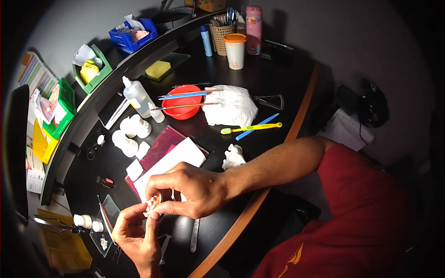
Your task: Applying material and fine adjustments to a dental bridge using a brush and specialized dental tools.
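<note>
Between my two hands is a small peach-coloured dental cast (154, 200) with teeth showing on it. My left hand (138, 234) pinches its lower side between thumb and fingertips. From the right, my right hand (197, 189) curls over the cast, with the thumb and index finger closed on its upper edge. Whether a separate small piece sits in the right fingertips is too small to tell. Beneath the hands, a white pad (178, 160) lies on a maroon folder (160, 144). A metal spatula-like strip (195, 235) rests on the black desk beside my wrists.
Beyond the hands stand white jars (125, 142) and a clear squeeze bottle (137, 96). Brushes lie across a red bowl (181, 103) and a crumpled white cloth (229, 106). A yellow toothbrush (251, 128) crosses a blue stick. Farther back is an orange-lidded cup (235, 52).
</note>
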`<state>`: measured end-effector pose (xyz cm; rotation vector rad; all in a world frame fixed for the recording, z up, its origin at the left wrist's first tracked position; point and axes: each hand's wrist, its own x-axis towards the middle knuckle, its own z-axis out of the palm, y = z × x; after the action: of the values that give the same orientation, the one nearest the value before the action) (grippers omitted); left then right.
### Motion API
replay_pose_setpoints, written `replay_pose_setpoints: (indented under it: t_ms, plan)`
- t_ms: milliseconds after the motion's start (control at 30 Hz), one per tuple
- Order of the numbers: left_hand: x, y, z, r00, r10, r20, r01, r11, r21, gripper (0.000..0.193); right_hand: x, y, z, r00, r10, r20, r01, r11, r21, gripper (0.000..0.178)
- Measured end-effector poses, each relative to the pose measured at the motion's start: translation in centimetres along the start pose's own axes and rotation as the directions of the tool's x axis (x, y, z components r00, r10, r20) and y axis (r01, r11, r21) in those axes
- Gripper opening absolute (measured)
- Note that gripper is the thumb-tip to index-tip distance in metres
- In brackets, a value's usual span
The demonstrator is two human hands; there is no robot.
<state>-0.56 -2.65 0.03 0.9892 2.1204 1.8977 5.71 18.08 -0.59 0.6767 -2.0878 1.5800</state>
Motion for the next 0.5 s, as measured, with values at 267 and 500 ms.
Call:
replay_pose_setpoints:
  t_ms: [267,500]
  plan:
    - [-1.0,0.7,-0.5,1.000,-0.005,-0.015,0.006,0.999,0.036,0.022,0.2,-3.2,-1.3,0.938,-0.276,-0.209,0.214,0.937,-0.276,0.016]
    - [-0.4,0.0,0.3,1.000,0.011,0.023,-0.011,1.000,0.005,0.020,0.2,-5.7,-4.0,0.168,-0.863,-0.476,0.744,0.428,-0.514,0.059]
